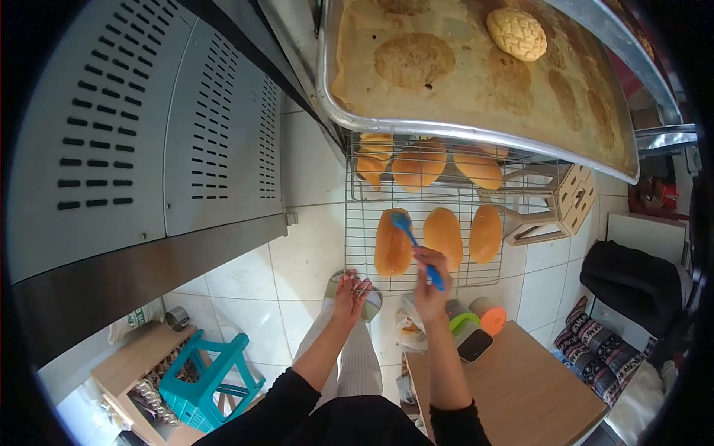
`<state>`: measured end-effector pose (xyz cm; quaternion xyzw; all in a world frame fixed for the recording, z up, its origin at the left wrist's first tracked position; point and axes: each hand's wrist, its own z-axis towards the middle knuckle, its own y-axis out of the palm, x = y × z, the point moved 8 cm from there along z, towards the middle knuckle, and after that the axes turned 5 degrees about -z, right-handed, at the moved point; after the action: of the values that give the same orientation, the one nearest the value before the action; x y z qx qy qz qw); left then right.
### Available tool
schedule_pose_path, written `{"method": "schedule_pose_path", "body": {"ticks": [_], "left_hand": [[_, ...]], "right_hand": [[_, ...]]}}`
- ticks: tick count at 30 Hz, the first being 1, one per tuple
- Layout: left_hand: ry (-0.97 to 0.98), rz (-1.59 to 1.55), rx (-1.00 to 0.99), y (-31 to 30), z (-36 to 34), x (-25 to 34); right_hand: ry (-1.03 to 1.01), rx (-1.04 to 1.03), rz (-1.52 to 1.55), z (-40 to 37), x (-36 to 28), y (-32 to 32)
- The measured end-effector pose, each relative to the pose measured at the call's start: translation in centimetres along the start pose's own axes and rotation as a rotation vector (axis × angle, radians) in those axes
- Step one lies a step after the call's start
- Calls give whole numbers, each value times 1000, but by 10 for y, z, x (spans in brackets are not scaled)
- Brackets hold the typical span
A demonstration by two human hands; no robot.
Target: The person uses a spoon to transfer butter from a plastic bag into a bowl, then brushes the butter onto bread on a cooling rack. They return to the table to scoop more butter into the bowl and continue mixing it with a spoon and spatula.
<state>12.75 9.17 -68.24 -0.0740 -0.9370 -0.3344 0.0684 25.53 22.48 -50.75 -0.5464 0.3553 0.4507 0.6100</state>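
My right hand [430, 281] is closed around the handle of a blue pastry brush [413, 236]. Its head is over the left one of three golden bread loaves [393, 249]. These loaves lie side by side on a wire cooling rack [363, 253]. My left hand [351, 296] grips the near left corner of this rack, its fingers partly hidden. Beyond the loaves, a second wire rack [364, 195] carries more golden bread [419, 168]. A large metal baking tray [476, 139] overhangs its far part and holds a round, crackle-topped bun [517, 34].
A vented metal appliance [175, 134] fills the left side. To the right is a wooden table [513, 383] with containers [491, 318] and a phone [474, 345]. A teal stool [204, 379] stands lower left, a beige step stool [573, 204] beside the racks.
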Motion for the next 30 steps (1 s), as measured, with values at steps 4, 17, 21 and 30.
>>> {"method": "schedule_pose_path", "body": {"ticks": [4,17,21,30], "left_hand": [[2,16,-3,1,1,1],[-7,26,0,2,-2,2],[-5,39,53,-1,-1,2],[-5,68,107,3,-5,3]], "right_hand": [[-154,-345,-282,-31,-24,27],[-227,-558,-326,-10,-25,50],[-190,-660,-349,-63,-32,31],[-15,-201,-192,10,-11,-55]]}}
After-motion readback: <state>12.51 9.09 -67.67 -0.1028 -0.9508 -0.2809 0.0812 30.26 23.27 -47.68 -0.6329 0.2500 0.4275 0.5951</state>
